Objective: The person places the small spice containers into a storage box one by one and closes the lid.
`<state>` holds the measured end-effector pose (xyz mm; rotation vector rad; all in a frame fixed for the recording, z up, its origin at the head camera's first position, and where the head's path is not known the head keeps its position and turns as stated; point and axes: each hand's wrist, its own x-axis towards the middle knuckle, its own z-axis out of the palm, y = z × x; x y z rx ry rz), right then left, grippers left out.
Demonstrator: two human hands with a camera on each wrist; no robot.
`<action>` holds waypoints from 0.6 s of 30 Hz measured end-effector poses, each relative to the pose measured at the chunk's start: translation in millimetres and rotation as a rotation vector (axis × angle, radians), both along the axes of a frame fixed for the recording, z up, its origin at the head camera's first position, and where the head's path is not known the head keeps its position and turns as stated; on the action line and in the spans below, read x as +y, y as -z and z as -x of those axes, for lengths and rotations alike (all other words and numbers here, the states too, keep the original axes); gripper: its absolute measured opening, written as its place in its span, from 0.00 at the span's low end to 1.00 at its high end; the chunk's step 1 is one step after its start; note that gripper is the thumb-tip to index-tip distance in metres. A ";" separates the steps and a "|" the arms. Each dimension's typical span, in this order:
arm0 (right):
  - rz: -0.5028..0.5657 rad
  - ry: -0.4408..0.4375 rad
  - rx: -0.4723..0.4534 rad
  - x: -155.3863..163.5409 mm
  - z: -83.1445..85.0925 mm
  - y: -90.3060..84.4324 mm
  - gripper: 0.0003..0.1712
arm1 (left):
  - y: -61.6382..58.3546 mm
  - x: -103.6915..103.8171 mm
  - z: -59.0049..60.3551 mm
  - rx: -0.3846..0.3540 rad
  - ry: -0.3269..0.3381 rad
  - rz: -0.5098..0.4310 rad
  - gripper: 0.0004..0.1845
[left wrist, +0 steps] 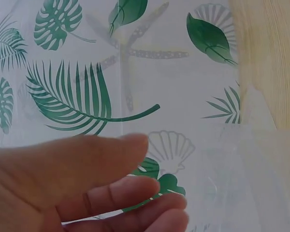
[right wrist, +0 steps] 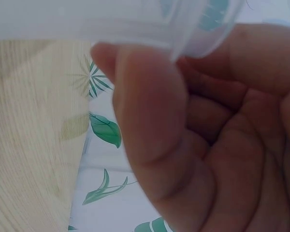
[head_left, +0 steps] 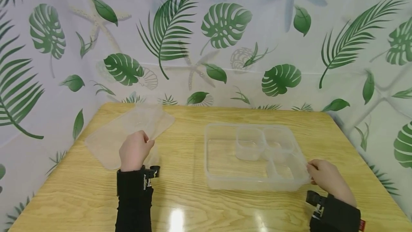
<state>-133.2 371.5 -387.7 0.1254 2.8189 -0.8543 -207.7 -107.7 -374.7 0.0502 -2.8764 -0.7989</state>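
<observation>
A clear rectangular plastic food container (head_left: 238,180) stands on the table, right of the middle. Inside it, toward its right side, are three small clear cups (head_left: 250,149). At the container's right front corner, my right hand (head_left: 326,180) pinches the rim; the right wrist view shows thumb and fingers at the container's edge (right wrist: 125,24). My left hand (head_left: 135,151) hovers by the flat translucent lids (head_left: 104,142) on the left. In the left wrist view its fingers (left wrist: 121,191) are loosely bent, with a gap below the thumb and nothing visible between them.
The wooden table (head_left: 180,196) carries everything. A white leaf-patterned cloth (head_left: 199,38) hangs behind the table and along both sides. The translucent lids overlap one another near the table's back left, so their outlines are hard to separate.
</observation>
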 end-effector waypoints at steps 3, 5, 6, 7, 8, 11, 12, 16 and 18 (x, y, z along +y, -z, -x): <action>-0.004 0.001 0.003 -0.2 0.1 0.6 0.20 | 1.0 -1.7 1.1 -0.057 0.007 0.003 0.09; -0.007 0.003 0.008 0.2 0.5 1.1 0.20 | 1.3 -1.4 1.9 -0.096 0.017 0.010 0.10; -0.007 0.002 0.009 0.3 0.6 1.1 0.20 | 1.5 -0.9 2.4 -0.114 0.021 0.018 0.11; -0.010 0.003 0.010 0.2 0.7 1.2 0.20 | 2.1 -0.5 3.1 -0.133 0.026 0.023 0.14; -0.013 0.004 0.010 0.3 0.8 1.3 0.20 | 2.7 -0.1 3.4 -0.148 0.033 0.027 0.16; -0.015 0.006 -0.003 0.3 0.6 0.8 0.21 | 4.8 0.6 3.6 -0.187 0.056 0.030 0.21; -0.016 0.006 -0.008 0.3 0.7 0.5 0.21 | 5.8 0.8 3.5 -0.198 0.063 0.031 0.22; -0.021 0.002 -0.010 -0.3 0.7 -0.2 0.21 | 9.1 1.7 5.4 -0.228 0.089 0.039 0.22; -0.019 -0.001 -0.005 -0.5 1.0 -0.2 0.21 | 11.1 2.3 7.1 -0.236 0.100 0.051 0.21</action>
